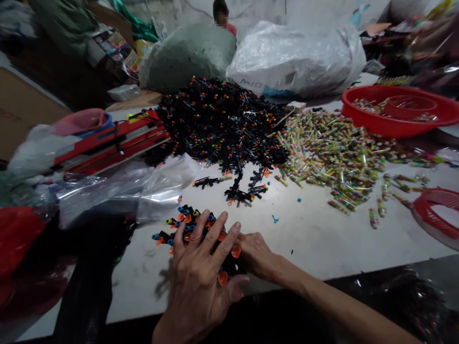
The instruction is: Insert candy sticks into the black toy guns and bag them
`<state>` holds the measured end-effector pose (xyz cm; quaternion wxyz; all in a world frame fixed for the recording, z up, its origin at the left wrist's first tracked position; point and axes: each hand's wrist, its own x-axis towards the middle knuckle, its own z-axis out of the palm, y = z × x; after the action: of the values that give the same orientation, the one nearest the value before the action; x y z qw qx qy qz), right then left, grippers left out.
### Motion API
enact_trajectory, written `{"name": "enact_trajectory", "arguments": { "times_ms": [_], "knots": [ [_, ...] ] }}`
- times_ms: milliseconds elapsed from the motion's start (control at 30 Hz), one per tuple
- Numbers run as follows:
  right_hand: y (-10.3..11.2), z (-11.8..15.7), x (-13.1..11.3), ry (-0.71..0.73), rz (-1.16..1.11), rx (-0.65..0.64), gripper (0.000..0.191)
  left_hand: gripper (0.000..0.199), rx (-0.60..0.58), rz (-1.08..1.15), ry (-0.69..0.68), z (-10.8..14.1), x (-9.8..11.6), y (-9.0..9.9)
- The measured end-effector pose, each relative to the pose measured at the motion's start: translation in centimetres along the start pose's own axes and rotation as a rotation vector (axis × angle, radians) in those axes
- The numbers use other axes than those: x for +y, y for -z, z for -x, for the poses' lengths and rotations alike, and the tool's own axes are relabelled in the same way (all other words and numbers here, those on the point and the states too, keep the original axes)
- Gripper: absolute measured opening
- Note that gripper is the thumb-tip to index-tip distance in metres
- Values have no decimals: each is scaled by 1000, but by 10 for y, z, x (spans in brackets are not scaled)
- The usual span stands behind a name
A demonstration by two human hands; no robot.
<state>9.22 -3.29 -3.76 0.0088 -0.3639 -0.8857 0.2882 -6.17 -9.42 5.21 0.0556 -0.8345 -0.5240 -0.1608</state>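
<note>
At nine o'clock from the hands, a red plastic sheet (17, 234) hangs at the edge of the view. At ten o'clock lie clear plastic bags (158, 193), and beyond them long red bars with metal strips (114, 145), beside a pink bowl (79, 120).

The left hand (202, 267) lies palm down with its fingers spread over a bunch of small black toy guns (193, 224) with blue, yellow and orange ends. The bunch is under the palm and fingers, sticking out from ten to twelve o'clock of this hand, with a few orange ends showing at its two o'clock. The right hand (256, 253) is at the bunch's three o'clock side, fingers curled in against it; how firmly it grips is hidden.

At twelve o'clock, a large heap of black toy guns (222, 126) covers the white table (315, 239), with a few loose guns (244, 191) nearer the hands, between twelve and one. A small blue piece (275, 219) lies at two o'clock. Between one and two spreads a pile of yellow-patterned tubes (337, 153); a red basin (387, 122) stands past it at two, and a red basket (430, 215) sits at three.
</note>
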Motion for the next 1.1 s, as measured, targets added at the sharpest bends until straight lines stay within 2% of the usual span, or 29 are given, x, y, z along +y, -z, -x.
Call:
{"name": "enact_trajectory", "arguments": {
  "times_ms": [67, 100, 133, 200, 300, 400, 533, 600, 667, 733, 867, 933, 1000, 1100],
  "knots": [
    [27, -19, 9, 30, -23, -109, 18, 52, -5, -6, 11, -1, 2, 1],
    [43, -33, 15, 36, -18, -105, 18, 48, 10, 1, 26, -1, 3, 1],
    [58, -50, 21, 3, 34, -7, 20, 43, 30, 13, 49, -2, 4, 0],
    [82, -87, 30, -153, 220, 209, 23, 37, 73, 33, 89, -2, 5, -2],
    [94, -135, 36, -205, 300, 247, 25, 40, 70, -21, 45, -1, 1, -6],
    [88, -154, 36, -153, 306, 240, 26, 45, 51, -75, -17, 1, -3, -7],
    [86, -140, 37, -152, 300, 305, 28, 40, 86, -17, 34, 0, 1, -5],
    [87, -119, 38, -180, 291, 345, 28, 37, 99, 23, 67, -2, 4, -4],
    [83, -91, 39, -180, 179, 362, 20, 36, 114, 47, 89, -2, 5, -5],
    [71, -61, 40, -152, -116, 314, 8, 37, 109, 46, 80, -1, 4, -5],
    [26, -20, 40, -174, -929, 187, 16, 44, 93, 4, 5, 1, -2, -7],
    [8, -15, 39, -195, -1139, 190, 20, 46, 80, -11, 3, 1, -3, -8],
    [-3, -17, 37, -168, -1142, 194, 19, 46, 56, -20, 17, 1, -3, -7],
    [-2, -25, 35, -69, -880, 193, 11, 47, 59, -20, 18, 0, -2, -7]
  ]
}}
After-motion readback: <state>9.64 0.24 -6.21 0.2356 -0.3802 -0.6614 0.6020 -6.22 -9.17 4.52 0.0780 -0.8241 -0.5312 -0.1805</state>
